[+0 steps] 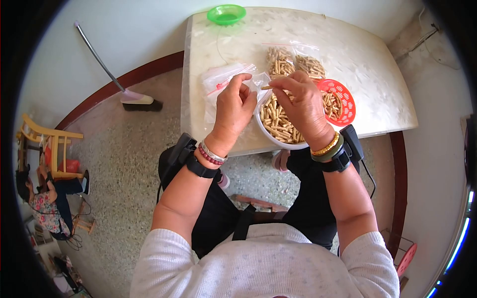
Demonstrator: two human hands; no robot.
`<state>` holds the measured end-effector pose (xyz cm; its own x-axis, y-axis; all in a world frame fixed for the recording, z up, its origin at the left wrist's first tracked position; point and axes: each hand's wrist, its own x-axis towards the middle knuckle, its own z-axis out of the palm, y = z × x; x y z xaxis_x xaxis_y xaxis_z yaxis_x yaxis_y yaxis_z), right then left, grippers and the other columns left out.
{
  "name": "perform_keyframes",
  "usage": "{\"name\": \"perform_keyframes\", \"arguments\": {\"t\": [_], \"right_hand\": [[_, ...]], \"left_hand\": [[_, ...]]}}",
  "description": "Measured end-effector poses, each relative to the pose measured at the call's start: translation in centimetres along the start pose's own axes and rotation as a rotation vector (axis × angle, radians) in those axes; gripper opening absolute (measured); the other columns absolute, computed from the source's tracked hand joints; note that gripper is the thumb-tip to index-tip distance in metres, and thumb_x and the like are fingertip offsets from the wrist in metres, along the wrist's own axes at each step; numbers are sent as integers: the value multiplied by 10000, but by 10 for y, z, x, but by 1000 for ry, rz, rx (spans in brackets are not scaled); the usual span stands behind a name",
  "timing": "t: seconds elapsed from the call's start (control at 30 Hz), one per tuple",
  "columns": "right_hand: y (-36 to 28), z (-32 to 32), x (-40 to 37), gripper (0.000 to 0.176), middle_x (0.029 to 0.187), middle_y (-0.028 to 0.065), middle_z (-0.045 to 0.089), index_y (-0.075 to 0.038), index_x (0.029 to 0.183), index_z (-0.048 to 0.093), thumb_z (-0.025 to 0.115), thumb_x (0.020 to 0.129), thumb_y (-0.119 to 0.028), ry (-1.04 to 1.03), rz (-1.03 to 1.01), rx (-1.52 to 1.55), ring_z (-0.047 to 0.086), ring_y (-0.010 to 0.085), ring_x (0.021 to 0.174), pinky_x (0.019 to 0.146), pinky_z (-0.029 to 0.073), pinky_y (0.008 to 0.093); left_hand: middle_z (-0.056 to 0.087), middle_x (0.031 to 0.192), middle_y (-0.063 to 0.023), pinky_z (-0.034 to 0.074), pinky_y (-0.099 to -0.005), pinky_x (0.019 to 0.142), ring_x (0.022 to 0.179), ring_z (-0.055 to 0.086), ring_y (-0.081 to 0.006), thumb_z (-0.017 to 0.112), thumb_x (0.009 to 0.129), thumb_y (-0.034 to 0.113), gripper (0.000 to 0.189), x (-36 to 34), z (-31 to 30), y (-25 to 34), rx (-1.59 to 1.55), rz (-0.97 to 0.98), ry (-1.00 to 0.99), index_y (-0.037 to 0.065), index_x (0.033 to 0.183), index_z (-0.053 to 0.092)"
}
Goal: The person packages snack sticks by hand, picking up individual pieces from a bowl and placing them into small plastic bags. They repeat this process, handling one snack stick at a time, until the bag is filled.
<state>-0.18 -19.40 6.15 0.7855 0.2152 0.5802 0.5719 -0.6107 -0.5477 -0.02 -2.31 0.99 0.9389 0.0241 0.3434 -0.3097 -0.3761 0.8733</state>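
My right hand [300, 102] pinches a short tan stick [267, 88] above the left rim of a white bowl [265, 130] heaped with similar sticks. Just left of it, my left hand [234, 107] is raised with thumb and fingers curled beside a small clear plastic piece [259, 79]; whether its fingertips grip the plastic is hard to make out. Flat clear bags [211, 94] with a red stripe lie under and left of my left hand. Behind the bowl are two filled clear bags [279, 62], [310, 64]. A red basket [348, 97] holding sticks stands to the right.
A green dish [226, 15] sits at the table's [348, 44] back left corner. On the floor to the left stands a broom [141, 101]. Farther left, another person [49, 211] sits by a wooden chair [64, 149]. A red round object [407, 259] is at the lower right.
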Motion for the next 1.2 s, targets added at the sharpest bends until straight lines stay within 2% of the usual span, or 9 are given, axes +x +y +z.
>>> {"name": "perform_keyframes", "arguments": {"t": [0.1,0.37,0.43,0.67,0.73,0.93,1.0,1.13,1.2], "right_hand": [[1,9,2,96,743,108,589,-86,865,723,706,781,-128,-75,-77,-151,614,308,746,660,491,415],[12,26,15,119,798,100,605,-93,862,717,641,776,-65,-86,-155,-308,612,301,788,711,482,420],[12,30,17,151,806,99,606,-92,880,716,627,767,-47,-89,-181,-313,612,301,795,719,482,419],[18,31,18,286,877,134,649,-79,990,688,564,754,23,-157,-193,-92,642,329,817,745,520,415],[18,29,16,303,887,140,655,-77,1003,684,554,752,33,-191,-231,-61,647,334,810,739,526,413],[14,29,16,128,870,144,646,-38,904,661,589,800,-13,-255,-144,-45,641,349,752,687,529,404],[6,20,18,56,861,152,638,-17,857,637,621,809,-41,-121,-208,78,636,353,740,675,526,401],[16,11,13,81,868,151,640,-15,874,642,628,794,-15,-248,-189,26,640,335,716,654,523,391],[16,1,14,142,878,134,646,-24,922,658,623,789,11,-265,-123,163,644,282,688,638,519,364]], "left_hand": [[577,732,2,452,-205,570,617,535,-43,619,848,-33,316,0,-1,1,-53,21,31,28,1155,583],[580,805,-14,478,-211,623,685,546,-49,596,848,-73,337,2,-5,-2,13,105,55,21,1172,587],[584,790,-73,487,-267,629,653,565,-130,589,821,-79,344,4,-3,-5,-19,213,56,23,1150,585],[593,826,-51,490,-248,620,668,567,-109,578,834,-89,325,10,-11,-5,-113,152,119,21,1138,613],[569,870,25,454,-183,653,723,522,-31,565,873,-89,329,13,-16,-8,-76,106,130,23,1180,609],[554,832,39,425,-163,623,684,497,-19,557,898,-44,259,18,-24,-5,-151,176,198,11,1145,615],[550,829,37,421,-156,612,675,496,-12,573,882,-53,261,16,-27,-3,-113,124,182,8,1132,617],[547,822,35,416,-153,597,662,494,-3,586,864,-65,268,10,-20,0,-78,72,146,10,1119,620],[586,776,-10,462,-208,558,613,541,-51,611,830,-54,255,10,-14,5,-124,74,150,23,1072,633]]}}
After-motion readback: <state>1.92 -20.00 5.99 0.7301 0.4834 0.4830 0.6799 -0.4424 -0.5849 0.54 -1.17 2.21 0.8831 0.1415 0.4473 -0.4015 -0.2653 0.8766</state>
